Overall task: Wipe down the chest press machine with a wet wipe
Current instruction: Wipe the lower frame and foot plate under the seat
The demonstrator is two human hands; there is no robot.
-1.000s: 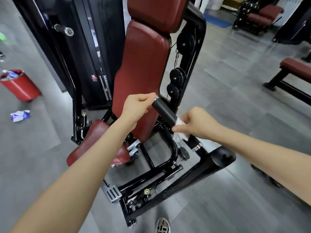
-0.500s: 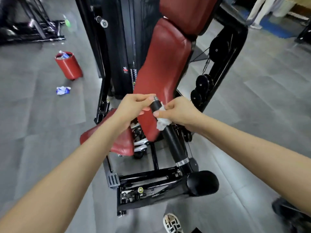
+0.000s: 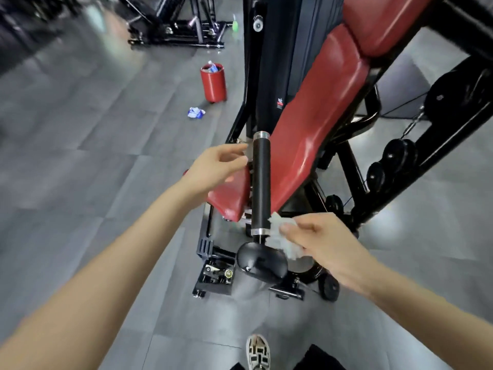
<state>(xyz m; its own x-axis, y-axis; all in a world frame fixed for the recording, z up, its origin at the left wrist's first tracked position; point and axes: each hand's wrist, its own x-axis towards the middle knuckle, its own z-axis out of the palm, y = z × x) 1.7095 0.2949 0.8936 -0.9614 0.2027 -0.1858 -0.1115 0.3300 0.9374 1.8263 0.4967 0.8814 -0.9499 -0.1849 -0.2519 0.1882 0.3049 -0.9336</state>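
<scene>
The chest press machine has a red back pad (image 3: pixel 322 121), a red seat (image 3: pixel 229 198) and a black frame. Its black handle grip (image 3: pixel 261 182) with silver end rings stands upright in the middle of the view. My right hand (image 3: pixel 317 244) pinches a crumpled white wet wipe (image 3: pixel 282 239) beside the lower end of the grip, near the lower silver ring. My left hand (image 3: pixel 216 169) hovers just left of the grip's upper half with loose fingers, holding nothing and not touching it.
A red bin (image 3: pixel 213 81) with trash stands on the grey floor at the back, a crumpled blue-white wrapper (image 3: pixel 196 112) near it. Black weight plates (image 3: pixel 394 161) hang on the right. Another black machine frame (image 3: pixel 181 25) stands behind. My shoe (image 3: pixel 257 351) is below.
My left hand has let go of the grip's top end and opened. My right hand has slid the wipe down the grip to its lower end. The view has swung to the right.
</scene>
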